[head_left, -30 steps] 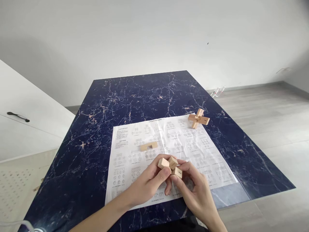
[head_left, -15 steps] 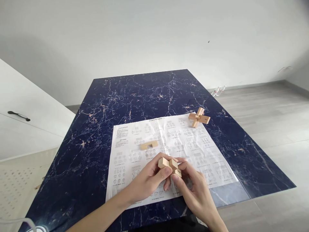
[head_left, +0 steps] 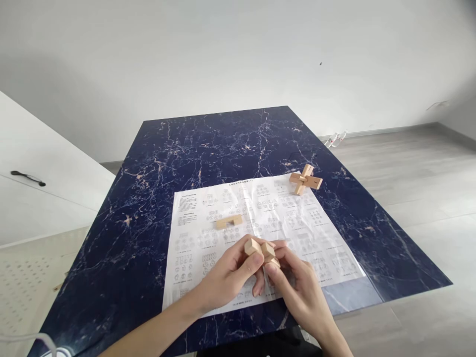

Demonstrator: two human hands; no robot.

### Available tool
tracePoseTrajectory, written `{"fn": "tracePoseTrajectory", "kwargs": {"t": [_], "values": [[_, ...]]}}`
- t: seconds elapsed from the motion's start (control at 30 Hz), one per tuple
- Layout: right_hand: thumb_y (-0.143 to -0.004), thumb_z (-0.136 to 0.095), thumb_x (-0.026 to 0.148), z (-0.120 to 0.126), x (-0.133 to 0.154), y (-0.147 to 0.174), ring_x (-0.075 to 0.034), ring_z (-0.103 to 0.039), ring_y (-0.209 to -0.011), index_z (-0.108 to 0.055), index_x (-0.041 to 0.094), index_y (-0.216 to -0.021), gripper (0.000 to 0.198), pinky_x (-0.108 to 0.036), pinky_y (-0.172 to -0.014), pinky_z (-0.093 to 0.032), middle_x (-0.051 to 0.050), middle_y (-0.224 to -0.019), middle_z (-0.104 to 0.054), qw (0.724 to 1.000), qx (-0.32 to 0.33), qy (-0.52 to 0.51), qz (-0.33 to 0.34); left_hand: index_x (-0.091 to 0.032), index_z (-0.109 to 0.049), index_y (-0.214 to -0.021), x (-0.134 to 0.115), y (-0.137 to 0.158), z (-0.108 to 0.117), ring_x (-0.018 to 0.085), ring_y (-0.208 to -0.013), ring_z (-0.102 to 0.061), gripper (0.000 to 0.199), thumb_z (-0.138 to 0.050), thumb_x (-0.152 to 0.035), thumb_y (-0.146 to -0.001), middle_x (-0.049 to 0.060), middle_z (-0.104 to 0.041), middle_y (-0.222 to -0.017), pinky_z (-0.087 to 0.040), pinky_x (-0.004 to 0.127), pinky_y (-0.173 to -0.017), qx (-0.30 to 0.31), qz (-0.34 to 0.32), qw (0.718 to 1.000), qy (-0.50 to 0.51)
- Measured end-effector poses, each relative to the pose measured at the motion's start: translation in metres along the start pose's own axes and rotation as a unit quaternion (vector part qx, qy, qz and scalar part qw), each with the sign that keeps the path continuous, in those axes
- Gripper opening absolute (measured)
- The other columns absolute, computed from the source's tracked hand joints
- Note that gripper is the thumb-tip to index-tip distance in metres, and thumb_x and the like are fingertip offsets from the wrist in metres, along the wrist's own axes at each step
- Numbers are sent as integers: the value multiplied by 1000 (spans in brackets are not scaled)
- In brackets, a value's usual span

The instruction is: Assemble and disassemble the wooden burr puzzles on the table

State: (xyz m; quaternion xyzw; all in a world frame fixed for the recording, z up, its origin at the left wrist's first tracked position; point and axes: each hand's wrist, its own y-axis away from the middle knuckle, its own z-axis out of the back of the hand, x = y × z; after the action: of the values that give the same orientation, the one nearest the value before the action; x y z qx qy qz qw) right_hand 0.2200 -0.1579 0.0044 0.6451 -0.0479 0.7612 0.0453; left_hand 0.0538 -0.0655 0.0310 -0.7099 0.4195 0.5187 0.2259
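Our veined blue counter (head_left: 208, 148), our printed sheet (head_left: 260, 218) lying near, wooden cross (head_left: 305, 180) at its far right corner

Soft, cool, fairly even light fills the view, its source out of sight. Beyond the left hand (head_left: 228, 277) and right hand (head_left: 299, 285), the wall (head_left: 223, 64) is pale, sinking into grey shadow well to their left. Right of the right hand, the floor (head_left: 427, 198) brightens, and a pale bluish sheen shows on the desk (head_left: 208, 148). Wide-angle stretch splays the desk's edges; small print on the sheet (head_left: 260, 218) beneath the hands is too soft to read.
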Motion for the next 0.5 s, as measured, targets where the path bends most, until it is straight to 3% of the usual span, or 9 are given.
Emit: {"fn": "tracePoseTrajectory", "kwargs": {"t": [0.17, 0.33, 0.5], "values": [[-113, -48, 54, 3, -4, 1, -14, -51, -56, -54, 22, -76, 49, -28, -56, -40, 1, -63, -56, 999, -14, -34, -33, -18, -61, -141, -2, 1, -1, 14, -64, -64, 47, -46, -54, -114, 2, -66, -81, -57, 35, -80, 29, 2, 999, 34], [-114, -39, 60, 4, -5, 2, -15, -48, -48, -51, 23, -65, 64, -30, -53, -38, 1, -51, -51, 995, -39, -63, -68, -21, -60, -144, 0, 2, 1, 12, -69, -67, 46, -67, -48, -107, 5, -73, -99, -60, 38, -84, 49, -10, 998, 49], [-115, -35, 62, 2, -6, 3, -15, -48, -47, -48, 23, -56, 72, -31, -52, -38, 0, -48, -51, 997, -41, -33, -63, -28, -58, -148, 2, 5, 2, 15, -82, -71, 64, -86, -43, -93, 6, -74, -110, -59, 34, -83, 33, 31, 998, 41]]}}
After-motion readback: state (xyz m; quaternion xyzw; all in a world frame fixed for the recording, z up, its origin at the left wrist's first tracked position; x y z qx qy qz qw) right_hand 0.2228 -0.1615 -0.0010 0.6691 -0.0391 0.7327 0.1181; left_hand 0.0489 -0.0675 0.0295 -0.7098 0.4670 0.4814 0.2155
